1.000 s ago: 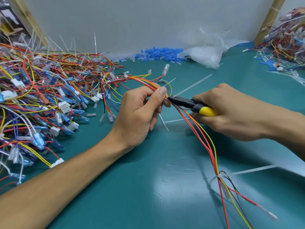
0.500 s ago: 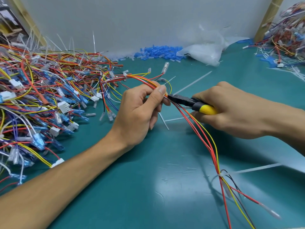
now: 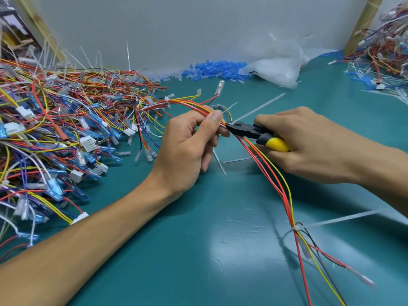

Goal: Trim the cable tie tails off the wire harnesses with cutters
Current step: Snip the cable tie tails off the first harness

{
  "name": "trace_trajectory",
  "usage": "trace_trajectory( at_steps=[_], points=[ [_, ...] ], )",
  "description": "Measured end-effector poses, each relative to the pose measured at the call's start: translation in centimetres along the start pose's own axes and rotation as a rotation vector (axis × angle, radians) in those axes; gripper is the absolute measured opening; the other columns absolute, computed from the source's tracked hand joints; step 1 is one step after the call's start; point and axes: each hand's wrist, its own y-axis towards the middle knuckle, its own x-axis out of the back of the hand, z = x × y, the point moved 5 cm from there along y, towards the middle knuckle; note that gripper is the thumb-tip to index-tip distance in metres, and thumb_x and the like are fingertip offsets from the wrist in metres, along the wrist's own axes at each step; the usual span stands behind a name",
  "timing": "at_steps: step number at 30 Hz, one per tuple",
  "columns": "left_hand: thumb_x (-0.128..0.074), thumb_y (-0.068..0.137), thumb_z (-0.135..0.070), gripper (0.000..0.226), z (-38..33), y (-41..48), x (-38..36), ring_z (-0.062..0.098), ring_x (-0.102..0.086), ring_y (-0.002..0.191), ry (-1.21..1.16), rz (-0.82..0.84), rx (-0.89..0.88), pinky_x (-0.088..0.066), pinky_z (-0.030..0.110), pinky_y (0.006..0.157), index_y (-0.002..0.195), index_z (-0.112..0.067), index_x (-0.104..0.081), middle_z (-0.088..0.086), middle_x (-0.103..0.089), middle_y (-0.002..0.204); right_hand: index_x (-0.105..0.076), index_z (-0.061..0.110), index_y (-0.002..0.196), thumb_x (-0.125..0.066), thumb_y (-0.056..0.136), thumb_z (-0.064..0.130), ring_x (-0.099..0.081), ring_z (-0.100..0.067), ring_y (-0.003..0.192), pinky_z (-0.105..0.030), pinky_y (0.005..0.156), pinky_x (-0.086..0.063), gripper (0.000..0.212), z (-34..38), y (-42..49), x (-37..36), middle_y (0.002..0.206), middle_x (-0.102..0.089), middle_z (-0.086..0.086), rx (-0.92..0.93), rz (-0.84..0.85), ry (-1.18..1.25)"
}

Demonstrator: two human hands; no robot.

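Yellow-handled cutters (image 3: 249, 131) are gripped in the right hand (image 3: 309, 142), fingers (image 3: 278, 159) curled round the handles, nose at the tie (image 3: 229, 123) on the harness (image 3: 284, 195). Right spot to bite? — Novice

Looks so. Lay the flat of the blades flush on the tie's head, square across the tail (image 3: 258, 108), so no sharp stub is left. Whether the blades have met yet, I cannot tell. — Old hand

And the wires (image 3: 265, 164)? — Novice

That is the risk: red and yellow ones run just under the nose. The left hand (image 3: 187, 149) pinches the bundle between thumb (image 3: 213, 120) and fingers right beside the tie, above the mat (image 3: 176, 250). Let it turn the head outward so only nylon sits between the blades. — Old hand

Squeeze hard? — Novice

One clean snap, I'd say, tail pointing off toward the wall (image 3: 198, 29). Then move down to the lower tie (image 3: 297, 228), whose tail sticks out to the right. The pile (image 3: 55, 129) on the left waits. — Old hand
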Motion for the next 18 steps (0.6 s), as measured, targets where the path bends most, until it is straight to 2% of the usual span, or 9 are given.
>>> trace_trajectory(
  at_steps=[3, 5, 10, 14, 18],
  points=[
    [-0.051, 0.103, -0.021, 0.037, -0.04, -0.17, -0.24, 0.027, -0.040, 0.036, 0.012, 0.022, -0.020, -0.031, 0.024, 0.038, 0.079, 0.002, -0.065, -0.001, -0.053, 0.063, -0.042, 0.021, 0.067, -0.058, 0.095, 0.039, -0.037, -0.026, 0.056, -0.042, 0.051, -0.035, 0.037, -0.15, -0.18, 0.27, 0.054, -0.040, -0.002, -0.014, 0.003, 0.023],
    [-0.051, 0.104, -0.021, 0.037, -0.04, -0.24, -0.38, 0.028, -0.040, 0.035, 0.022, 0.035, -0.028, -0.031, 0.025, 0.038, 0.080, 0.004, -0.065, -0.001, -0.053, 0.064, -0.042, 0.020, 0.065, -0.055, 0.090, 0.041, -0.037, -0.026, 0.055, -0.041, 0.050, -0.032, 0.035, -0.26, -0.28, 0.47, 0.052, -0.040, -0.003, -0.034, 0.008, 0.008],
    [-0.051, 0.104, -0.022, 0.041, 0.18, 0.01, -0.01, 0.026, -0.041, 0.035, 0.037, 0.006, -0.007, -0.031, 0.025, 0.038, 0.082, 0.010, -0.064, -0.007, -0.056, 0.065, -0.041, 0.026, 0.074, -0.050, 0.095, 0.042, -0.048, -0.023, 0.064, -0.047, 0.059, -0.042, 0.027, 0.07, -0.05, 0.18, 0.065, -0.050, 0.003, -0.025, 0.030, -0.036],
    [-0.052, 0.105, -0.021, 0.039, 0.01, -0.22, -0.19, 0.026, -0.043, 0.034, 0.073, 0.016, -0.032, -0.031, 0.027, 0.038, 0.081, 0.006, -0.065, -0.003, -0.055, 0.063, -0.043, 0.019, 0.065, -0.065, 0.090, 0.024, -0.040, -0.031, 0.055, -0.044, 0.049, -0.037, 0.034, -0.51, -0.24, 0.72, 0.051, -0.040, -0.004, -0.026, -0.027, -0.086],
    [-0.051, 0.105, -0.021, 0.043, -0.05, -0.24, -0.21, 0.024, -0.043, 0.035, 0.079, 0.017, -0.036, -0.031, 0.026, 0.038, 0.083, 0.014, -0.063, -0.009, -0.059, 0.064, -0.042, 0.021, 0.069, -0.062, 0.091, 0.025, -0.043, -0.033, 0.059, -0.047, 0.054, -0.041, 0.031, -0.13, -0.15, 0.65, 0.056, -0.044, -0.004, -0.032, -0.043, -0.151]
  ],
)
